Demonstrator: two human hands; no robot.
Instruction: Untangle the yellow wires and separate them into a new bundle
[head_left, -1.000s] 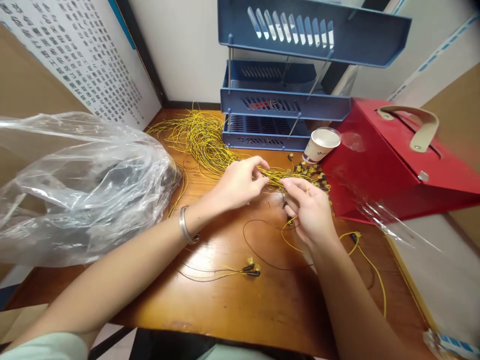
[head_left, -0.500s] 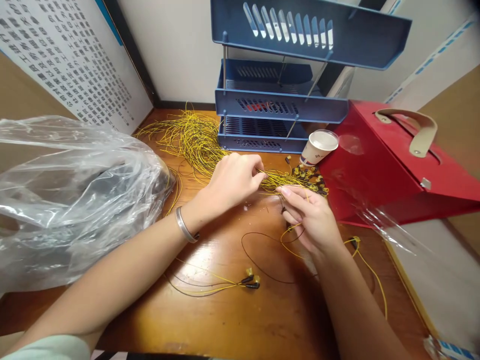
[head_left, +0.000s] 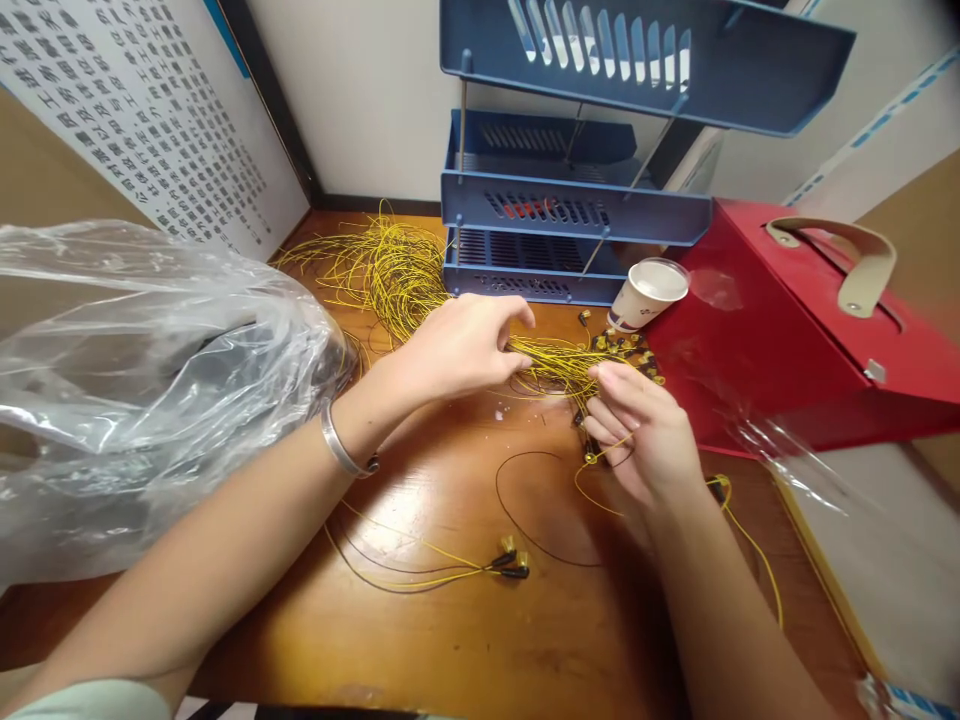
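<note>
Two bare hands at a bundle of yellow wires (head_left: 556,362) on a wooden tabletop (head_left: 420,640). The bundle runs from a loose, fanned mass at upper left of centre to a cluster of dark-and-yellow connectors (head_left: 626,347) right of centre. The left hand (head_left: 480,340), at centre, reaches over the bundle; its thumb and forefinger stand apart, with strands in the gap. A silver bracelet (head_left: 336,440) encircles its wrist. The right hand (head_left: 641,420), right of centre, has thumb and forefinger narrowed together beside the strands, the other fingers curled; whether they grip a wire cannot be told. A loose cable (head_left: 450,575) with black ends lies at lower centre. Surroundings: clear plastic bag (head_left: 150,400), left; blue tray rack (head_left: 652,218), upper centre to upper right; paper cup (head_left: 645,300), right of centre, just beside a red box (head_left: 787,330) with a beige handle (head_left: 874,260), right.
</note>
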